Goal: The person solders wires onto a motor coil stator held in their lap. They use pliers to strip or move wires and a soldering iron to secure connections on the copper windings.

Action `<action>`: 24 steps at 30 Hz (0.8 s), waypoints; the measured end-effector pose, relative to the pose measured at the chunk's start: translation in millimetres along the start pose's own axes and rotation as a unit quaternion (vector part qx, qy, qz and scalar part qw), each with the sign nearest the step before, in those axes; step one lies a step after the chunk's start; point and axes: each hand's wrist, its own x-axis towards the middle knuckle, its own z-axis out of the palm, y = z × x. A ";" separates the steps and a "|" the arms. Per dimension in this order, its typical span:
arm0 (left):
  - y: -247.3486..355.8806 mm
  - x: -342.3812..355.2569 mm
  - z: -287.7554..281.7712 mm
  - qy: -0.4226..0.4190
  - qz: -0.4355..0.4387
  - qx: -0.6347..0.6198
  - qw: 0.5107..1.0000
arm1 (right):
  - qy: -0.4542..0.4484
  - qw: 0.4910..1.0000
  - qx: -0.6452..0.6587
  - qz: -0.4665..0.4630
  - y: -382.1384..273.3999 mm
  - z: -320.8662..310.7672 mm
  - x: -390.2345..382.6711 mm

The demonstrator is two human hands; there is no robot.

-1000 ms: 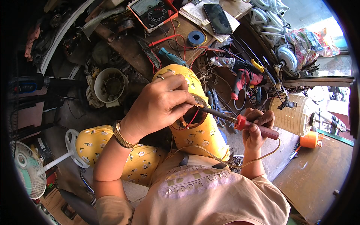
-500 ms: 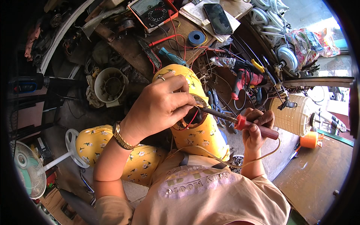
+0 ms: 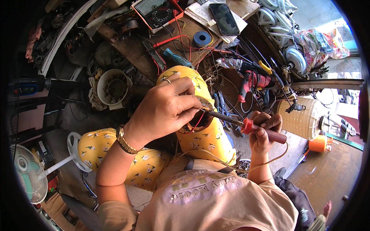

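On my yellow flowered right leg (image 3: 198, 148) rests a round motor part (image 3: 204, 123) with copper windings and a red wire. My left hand (image 3: 163, 109), wearing a ring and gold watch, pinches at its upper edge on something small, probably wire, mostly hidden by my fingers. My right hand (image 3: 264, 131) grips a soldering iron (image 3: 275, 135) with a red collar and maroon handle; its long metal tip reaches to my left fingertips at the windings. The iron's cord loops down across my lap.
Ahead, a cluttered board (image 3: 131, 46) holds a meter (image 3: 158, 15), phone (image 3: 223, 19) and tape roll (image 3: 201, 38). A red drill (image 3: 250, 82) lies right, near a cream fan housing (image 3: 296, 117). A fan (image 3: 29, 173) stands left. Another person's dark-clothed leg (image 3: 296, 200) shows lower right.
Another person's dark clothing has appeared at the lower right. My hands and the soldering iron stay almost in place.
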 end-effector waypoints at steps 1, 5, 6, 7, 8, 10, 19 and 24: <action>0.2 0.2 0.1 0.002 0.000 -0.001 1.000 | -0.001 1.000 0.001 0.000 -0.6 0.5 0.1; 1.5 0.5 0.8 0.007 -0.005 -0.007 1.000 | -0.005 1.000 -0.001 -0.002 -1.1 0.5 0.1; 1.6 0.3 1.0 0.008 -0.009 -0.008 1.000 | -0.006 1.000 -0.002 -0.004 -0.9 0.2 0.1; 1.2 0.2 1.2 0.009 -0.006 -0.007 1.000 | -0.005 1.000 -0.004 -0.005 -0.4 -0.4 -0.1; 0.4 0.2 1.5 0.010 -0.003 -0.006 1.000 | -0.004 1.000 -0.007 -0.006 0.2 -0.9 -0.3; 0.3 0.4 1.7 0.012 -0.001 -0.004 1.000 | -0.002 1.000 -0.008 -0.007 0.4 -1.1 -0.3; 2.0 1.0 3.4 0.016 -0.010 -0.004 1.000 | -0.020 1.000 0.004 -0.010 3.3 -4.0 0.5; 0.7 1.1 3.0 0.015 -0.010 -0.005 1.000 | -0.022 1.000 0.006 -0.009 2.3 -2.9 1.7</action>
